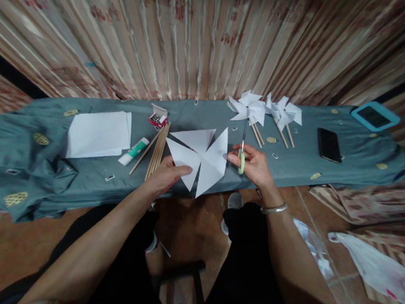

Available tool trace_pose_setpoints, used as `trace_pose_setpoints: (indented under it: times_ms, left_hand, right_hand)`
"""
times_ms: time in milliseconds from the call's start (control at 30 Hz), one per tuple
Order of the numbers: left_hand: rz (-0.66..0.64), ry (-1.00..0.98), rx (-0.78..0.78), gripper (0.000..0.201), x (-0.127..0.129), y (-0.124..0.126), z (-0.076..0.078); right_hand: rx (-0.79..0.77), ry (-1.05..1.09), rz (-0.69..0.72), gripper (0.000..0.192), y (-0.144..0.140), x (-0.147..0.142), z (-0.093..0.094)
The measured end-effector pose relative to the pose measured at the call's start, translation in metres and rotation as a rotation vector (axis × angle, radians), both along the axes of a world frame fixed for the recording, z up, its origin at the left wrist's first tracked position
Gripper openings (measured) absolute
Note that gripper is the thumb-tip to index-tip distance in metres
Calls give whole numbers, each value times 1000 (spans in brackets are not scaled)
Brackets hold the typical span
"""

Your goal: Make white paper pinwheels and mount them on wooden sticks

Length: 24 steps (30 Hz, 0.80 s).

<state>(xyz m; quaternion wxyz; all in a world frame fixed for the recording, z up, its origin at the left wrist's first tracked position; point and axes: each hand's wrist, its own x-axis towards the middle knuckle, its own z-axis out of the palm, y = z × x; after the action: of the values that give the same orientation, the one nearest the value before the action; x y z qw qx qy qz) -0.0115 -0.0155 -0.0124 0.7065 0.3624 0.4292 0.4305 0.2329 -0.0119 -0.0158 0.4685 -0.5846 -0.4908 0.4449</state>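
Observation:
A white paper square, slit from its corners toward the middle, is held up over the table's front edge. My left hand pinches its lower left flap, with the thumb on top. Scissors with pale green handles are in my right hand, their blades pointing away from me. The right fingertips are close to the paper's right edge; whether they touch it I cannot tell. Just left of the paper lie several wooden sticks. Finished paper pinwheels on sticks rest beyond my right hand.
On the green cloth-covered table lie a paper stack, a glue stick and an opened small red box. A black phone and a blue-framed tablet lie at right. A curtain hangs behind. Plastic bags lie on the floor.

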Motion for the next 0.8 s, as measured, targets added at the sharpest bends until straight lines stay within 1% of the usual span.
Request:
trace_pose_setpoints:
  times_ms: [67, 167, 233, 300, 400, 500, 567, 633, 733, 800]
  left_hand:
    - [-22, 8, -18, 29, 2, -2, -2]
    - [-5, 13, -35, 29, 3, -2, -2]
    - [13, -35, -66, 31, 4, -1, -1]
    - [35, -121, -95, 38, 5, 1, 1]
    - [56, -258, -113, 56, 6, 4, 4]
    - [25, -354, -113, 68, 7, 8, 6]
    - [3, -369, -89, 67, 9, 10, 7]
    - [3, -355, -54, 59, 14, 11, 8]
    - [43, -314, -2, 50, 23, 11, 10]
    - [83, -273, 29, 48, 28, 11, 9]
  right_hand:
    - [-47, 60, 52, 51, 2, -4, 3]
    - [-96, 125, 123, 48, 3, -9, 7]
    - [-110, 155, 135, 47, 2, -12, 8]
    - [-118, 182, 99, 46, 2, -14, 7]
    - [-105, 264, -14, 45, 4, -21, 2]
    - [-52, 364, -136, 43, 8, -31, -4]
    - [-15, 388, -198, 41, 11, -39, -6]
    - [12, 369, -222, 40, 12, -46, -6]
    - [31, 336, -193, 42, 14, -55, -5]
    - [29, 327, -164, 43, 14, -61, -4]
